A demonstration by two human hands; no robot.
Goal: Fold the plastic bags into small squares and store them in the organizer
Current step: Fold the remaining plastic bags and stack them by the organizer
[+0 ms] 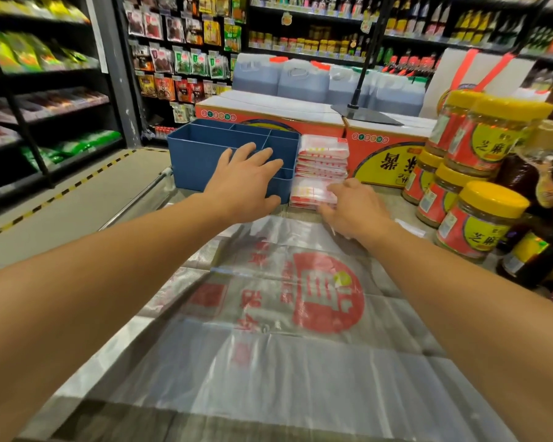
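Your right hand point(351, 207) rests on the lowest folded bags of the stack point(322, 169), fingers curled at their edge. Your left hand point(248, 180), fingers spread, lies flat against the blue organizer point(198, 154) just beside. An unfolded bag point(284, 314) lies nearer you.

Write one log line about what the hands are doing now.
left hand: open against blue organizer | right hand: touching folded bag stack | flat bag: unfolded
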